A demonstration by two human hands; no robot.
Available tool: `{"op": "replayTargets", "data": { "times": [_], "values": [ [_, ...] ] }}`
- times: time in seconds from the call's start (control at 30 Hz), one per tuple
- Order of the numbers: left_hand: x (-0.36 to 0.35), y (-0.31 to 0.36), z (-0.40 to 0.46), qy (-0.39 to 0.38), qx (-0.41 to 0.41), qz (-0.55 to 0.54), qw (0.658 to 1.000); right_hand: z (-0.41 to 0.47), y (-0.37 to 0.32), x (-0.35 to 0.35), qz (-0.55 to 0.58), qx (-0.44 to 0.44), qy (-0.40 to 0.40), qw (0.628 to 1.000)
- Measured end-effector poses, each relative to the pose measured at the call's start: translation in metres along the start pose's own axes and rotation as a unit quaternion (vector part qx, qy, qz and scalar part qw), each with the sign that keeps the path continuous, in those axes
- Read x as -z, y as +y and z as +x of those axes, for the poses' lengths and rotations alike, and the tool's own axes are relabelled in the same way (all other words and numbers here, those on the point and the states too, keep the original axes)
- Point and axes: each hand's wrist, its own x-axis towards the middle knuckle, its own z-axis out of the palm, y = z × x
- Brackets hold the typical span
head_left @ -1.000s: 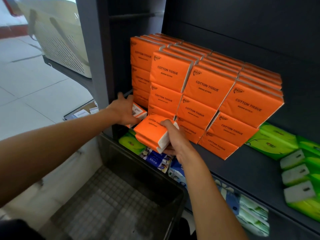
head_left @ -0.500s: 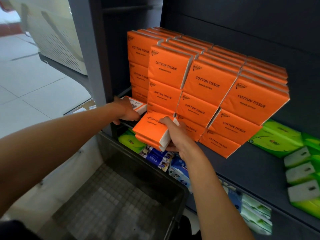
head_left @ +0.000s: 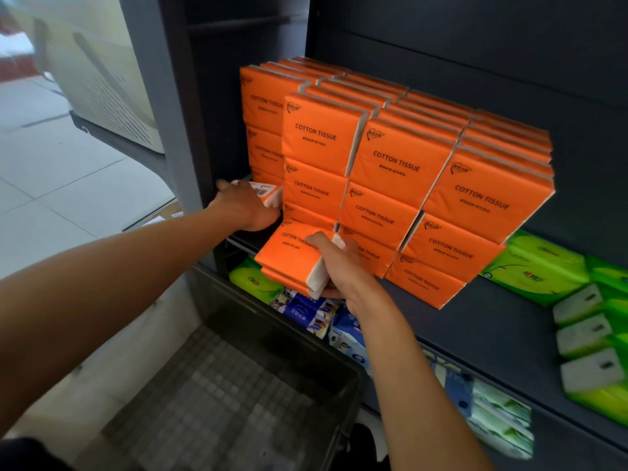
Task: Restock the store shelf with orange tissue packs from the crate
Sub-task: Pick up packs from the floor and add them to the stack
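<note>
Orange "COTTON TISSUE" packs (head_left: 401, 164) stand stacked in rows on the dark shelf (head_left: 482, 321). My left hand (head_left: 246, 209) grips one orange pack (head_left: 266, 193), barcode side up, at the left end of the stack, low against the shelf post. My right hand (head_left: 334, 263) holds two stacked orange packs (head_left: 289, 256) just in front of the stack's bottom row, at the shelf's front edge. The dark crate (head_left: 306, 338) sits below my arms; its gridded floor shows no packs.
Green tissue packs (head_left: 540, 270) fill the shelf to the right of the orange stack. Blue and green packs (head_left: 306, 311) lie on the lower shelf behind the crate. A grey shelf post (head_left: 163, 107) stands at left, with tiled floor beyond.
My left hand has pushed its pack further in toward the left column of the stack. My right hand with its two packs has stayed nearly in place.
</note>
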Motion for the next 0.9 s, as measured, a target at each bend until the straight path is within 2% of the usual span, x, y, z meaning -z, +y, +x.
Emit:
{"op": "replayTargets", "data": {
  "times": [0.2,0.3,0.5,0.7,0.9],
  "values": [
    [0.006,0.007,-0.006,0.035,0.041,-0.155,0.986,-0.003,0.001,0.0,0.002,0.021,-0.001,1.0],
    [0.003,0.005,-0.009,0.05,0.031,-0.141,0.988,-0.005,0.001,-0.002,-0.004,0.027,-0.008,1.0],
    [0.014,0.009,-0.017,0.029,0.023,-0.058,0.998,-0.006,0.002,-0.002,-0.009,0.03,-0.019,0.999],
    [0.029,0.019,-0.021,-0.051,0.059,-0.136,0.988,-0.007,0.0,0.001,-0.017,0.027,-0.018,0.999],
    [0.028,0.017,-0.024,-0.076,0.075,-0.209,0.972,-0.005,0.0,0.0,-0.011,0.021,-0.022,0.999]
  ]
}}
